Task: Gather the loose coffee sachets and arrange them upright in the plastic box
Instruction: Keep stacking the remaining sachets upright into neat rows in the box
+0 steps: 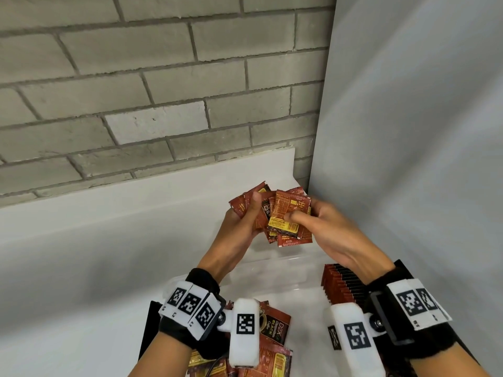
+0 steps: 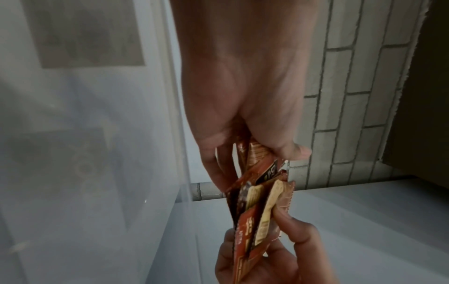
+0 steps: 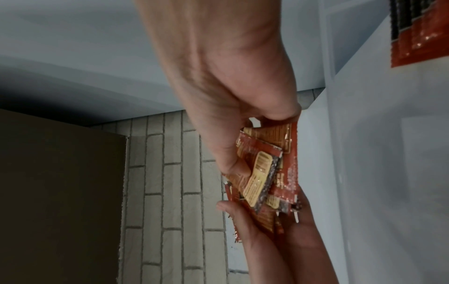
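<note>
Both hands hold one bundle of red coffee sachets (image 1: 283, 216) in the air above the far end of the clear plastic box (image 1: 283, 261). My left hand (image 1: 245, 221) grips the bundle's left side, thumb on top. My right hand (image 1: 313, 221) pinches the right side, thumb on a sachet with a yellow label. The left wrist view shows the sachets (image 2: 257, 201) edge-on between both hands; the right wrist view shows the same sachets (image 3: 269, 173) fanned. A row of sachets (image 1: 343, 284) stands upright in the box's right part. More loose sachets (image 1: 269, 336) lie near the bottom edge.
A grey brick wall (image 1: 152, 91) rises behind the white counter (image 1: 95, 254). A white panel (image 1: 413, 131) closes off the right side. A dark object (image 1: 148, 330) lies at the lower left, beside the loose pile.
</note>
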Demonstrator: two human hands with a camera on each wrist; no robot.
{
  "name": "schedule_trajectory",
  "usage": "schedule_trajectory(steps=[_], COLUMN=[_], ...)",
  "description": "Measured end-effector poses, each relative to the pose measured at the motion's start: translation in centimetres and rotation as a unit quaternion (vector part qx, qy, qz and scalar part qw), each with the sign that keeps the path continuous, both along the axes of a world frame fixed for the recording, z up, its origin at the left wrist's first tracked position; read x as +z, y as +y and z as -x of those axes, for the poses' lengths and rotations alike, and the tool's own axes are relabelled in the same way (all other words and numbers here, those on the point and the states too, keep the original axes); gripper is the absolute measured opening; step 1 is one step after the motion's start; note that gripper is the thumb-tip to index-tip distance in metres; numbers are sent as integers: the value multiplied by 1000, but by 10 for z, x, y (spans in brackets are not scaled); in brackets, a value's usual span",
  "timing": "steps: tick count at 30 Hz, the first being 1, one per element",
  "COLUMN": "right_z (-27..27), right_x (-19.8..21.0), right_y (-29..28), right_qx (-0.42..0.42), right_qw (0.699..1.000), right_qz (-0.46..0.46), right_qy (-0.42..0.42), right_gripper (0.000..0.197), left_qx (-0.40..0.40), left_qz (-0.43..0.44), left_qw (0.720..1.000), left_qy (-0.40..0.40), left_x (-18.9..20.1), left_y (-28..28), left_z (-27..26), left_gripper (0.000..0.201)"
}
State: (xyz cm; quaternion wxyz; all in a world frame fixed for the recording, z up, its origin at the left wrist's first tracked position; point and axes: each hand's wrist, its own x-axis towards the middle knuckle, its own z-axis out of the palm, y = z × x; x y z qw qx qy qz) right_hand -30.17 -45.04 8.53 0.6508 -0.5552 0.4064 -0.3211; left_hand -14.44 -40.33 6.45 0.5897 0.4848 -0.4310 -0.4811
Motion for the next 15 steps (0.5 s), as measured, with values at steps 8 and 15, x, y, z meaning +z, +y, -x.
schedule_trajectory(steps=[8, 15], right_z=[-8, -10], right_x=[0, -2], right_y=[0, -2], right_qx=[-7, -28], right_qw=[980, 975], right_qz=[-144, -144], right_qy=[-136, -166], right_gripper=[21, 28], left_qx=[30, -127], left_qz=[33, 24], left_qw=[998, 973], left_qy=[41, 194], left_x=[0, 8], left_y=[-2, 7], left_z=[0, 2], left_gripper=[67, 93])
